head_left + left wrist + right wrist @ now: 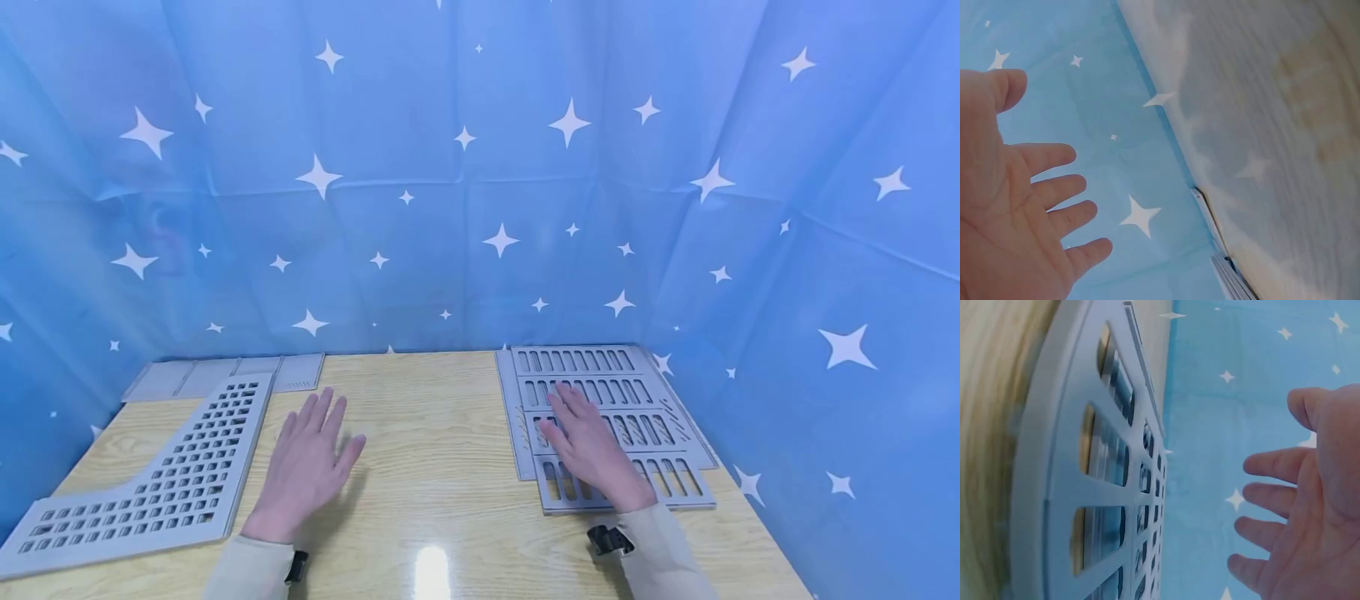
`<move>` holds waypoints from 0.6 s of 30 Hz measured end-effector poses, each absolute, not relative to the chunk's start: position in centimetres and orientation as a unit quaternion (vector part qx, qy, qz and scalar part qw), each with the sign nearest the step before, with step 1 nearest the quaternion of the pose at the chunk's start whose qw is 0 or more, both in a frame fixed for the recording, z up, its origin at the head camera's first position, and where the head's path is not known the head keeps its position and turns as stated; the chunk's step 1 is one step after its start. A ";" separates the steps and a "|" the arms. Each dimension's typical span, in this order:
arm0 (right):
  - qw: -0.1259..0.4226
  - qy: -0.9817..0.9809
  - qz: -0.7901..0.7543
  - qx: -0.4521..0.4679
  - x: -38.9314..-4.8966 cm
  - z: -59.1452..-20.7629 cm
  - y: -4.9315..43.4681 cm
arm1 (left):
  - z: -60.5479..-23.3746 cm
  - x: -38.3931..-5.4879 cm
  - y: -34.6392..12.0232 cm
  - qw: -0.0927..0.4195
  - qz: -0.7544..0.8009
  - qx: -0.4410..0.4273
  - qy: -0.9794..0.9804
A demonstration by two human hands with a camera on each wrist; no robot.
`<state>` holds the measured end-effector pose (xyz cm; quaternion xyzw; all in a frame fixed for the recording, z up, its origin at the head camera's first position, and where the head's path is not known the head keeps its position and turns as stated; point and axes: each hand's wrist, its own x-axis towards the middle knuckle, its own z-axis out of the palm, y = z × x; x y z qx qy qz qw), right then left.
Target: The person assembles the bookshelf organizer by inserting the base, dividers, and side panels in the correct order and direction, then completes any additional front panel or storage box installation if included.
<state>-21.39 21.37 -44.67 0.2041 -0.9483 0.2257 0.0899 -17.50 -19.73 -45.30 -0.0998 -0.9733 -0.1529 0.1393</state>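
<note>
My left hand (pixel 303 467) hovers palm down over the wooden table (pixel 427 442), fingers extended and holding nothing. To its left lies a grey panel (pixel 176 467) pierced with rows of small square holes, widening toward the near left. My right hand (pixel 590 446) is held above a grey slotted panel (pixel 626 498), its fingers straight and spread. In the right wrist view the slotted panel (pixel 1060 481) stays apart from the right hand (pixel 1310 500). The left wrist view shows the palm and spread fingers of the left hand (pixel 1016 206), with nothing in them.
Flat grey panels (pixel 210 377) lie along the table's back left edge, partly under the holed panel. More grey panels (pixel 525 450) are stacked beneath the slotted one. A blue curtain (pixel 420 225) with white stars hangs behind and beside the table.
</note>
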 end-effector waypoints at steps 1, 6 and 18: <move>0.090 -0.947 0.232 0.203 -21.4 -44.6 21.3 | -45.2 -17.5 -19.5 0.141 -0.153 -0.104 -0.973; 0.102 -0.946 0.243 0.190 -21.8 -44.4 21.8 | -44.8 -17.3 -18.0 0.160 -0.151 -0.129 -0.967; 0.094 -0.962 0.223 0.127 -22.2 -44.2 25.1 | -44.5 -16.9 -12.7 0.182 -0.116 -0.198 -0.956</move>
